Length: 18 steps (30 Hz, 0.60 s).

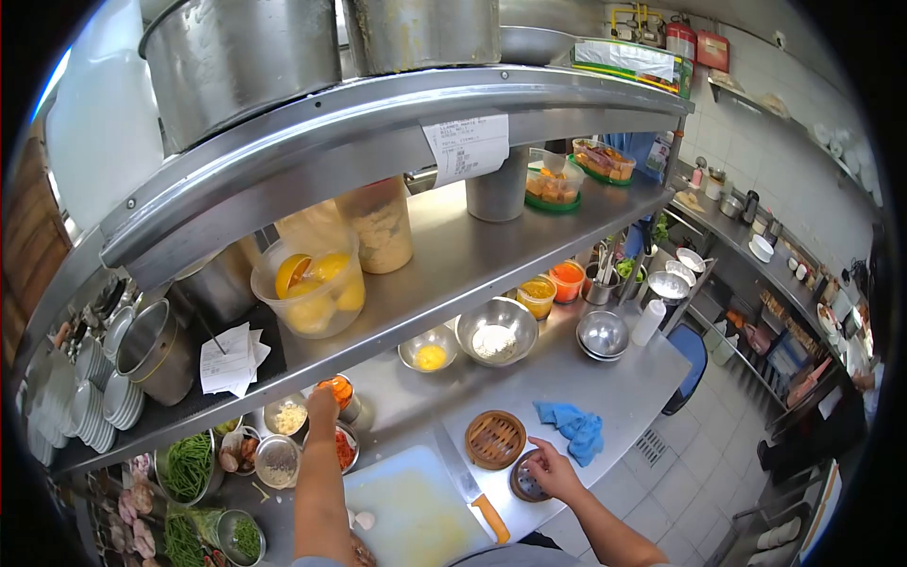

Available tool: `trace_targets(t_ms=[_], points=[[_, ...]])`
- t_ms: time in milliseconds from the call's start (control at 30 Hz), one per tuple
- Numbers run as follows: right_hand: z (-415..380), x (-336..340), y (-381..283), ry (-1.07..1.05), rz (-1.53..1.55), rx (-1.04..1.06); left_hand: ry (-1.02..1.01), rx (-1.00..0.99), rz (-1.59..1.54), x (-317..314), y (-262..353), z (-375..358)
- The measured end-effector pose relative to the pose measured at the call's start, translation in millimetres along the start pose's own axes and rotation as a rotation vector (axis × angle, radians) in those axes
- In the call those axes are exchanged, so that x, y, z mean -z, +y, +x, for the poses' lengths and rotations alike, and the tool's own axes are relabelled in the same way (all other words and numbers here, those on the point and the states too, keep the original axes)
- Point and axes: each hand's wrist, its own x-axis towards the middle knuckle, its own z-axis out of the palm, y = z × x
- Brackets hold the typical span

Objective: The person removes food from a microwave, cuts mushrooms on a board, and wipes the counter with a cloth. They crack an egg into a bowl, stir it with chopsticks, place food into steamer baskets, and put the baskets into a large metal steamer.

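Observation:
My left hand (pixel 324 404) reaches to a metal container of orange carrot pieces (pixel 338 386); its fingertips are hidden against it. Below its wrist is a bowl of chopped red pepper (pixel 346 448). My right hand (pixel 556 472) closes over the near-right rim of a small round steamer basket (pixel 525 484), with some fingers inside. Beside it lies a slatted bamboo steamer piece (pixel 495 439). A knife (pixel 465 477) with an orange handle rests along the right side of the pale cutting board (pixel 406 496). Small white pieces (pixel 364 520) sit on the board.
A blue cloth (pixel 572 430) lies right of the steamer pieces. Metal bowls (pixel 496 331) stand under the overhead steel shelf (pixel 435 246). Bowls of green beans (pixel 187 468) and chopped greens (pixel 241 537) are at left. Another person (pixel 827 425) stands at far right.

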Motion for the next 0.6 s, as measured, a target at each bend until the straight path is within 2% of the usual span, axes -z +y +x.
trace_targets(t_ms=[33,167,267,333,400,467,500,533,567,600], points=[[-4.5,5.7,-10.4,-0.027,-0.015,-0.005,-0.028,0.072,0.045,4.2,4.3,-1.5],[-13.8,15.3,-1.6,-0.016,-0.054,-0.017,0.059,0.073,0.002,14.2,1.1,-7.8],[-11.1,15.5,-2.2,-0.003,-0.062,-0.014,0.105,0.061,-0.059,-9.7,-35.3,10.4],[-7.9,12.9,-0.3,-0.002,-0.065,0.0,0.299,-0.051,-0.142,-25.3,-62.2,18.7],[-2.6,8.6,-3.7,-0.014,-0.039,0.001,0.367,-0.014,-0.498,-13.8,-71.6,14.7],[6.8,-0.4,-3.6,-0.028,0.079,0.005,0.284,0.053,-0.673,-25.8,-95.8,26.6],[14.3,-8.9,-1.9,-0.053,0.251,-0.023,0.158,-0.244,-0.672,-9.4,-106.4,0.5],[22.1,-18.4,-11.3,-0.075,0.391,-0.027,-0.067,0.303,-1.448,44.3,-58.2,-35.2],[30.4,-30.7,-21.6,-0.078,0.438,-0.043,-0.112,0.317,-1.569,60.5,-37.4,-53.5],[39.5,-39.2,-26.4,-0.159,0.449,0.038,-0.158,0.317,-1.696,65.6,-23.3,-67.7]])
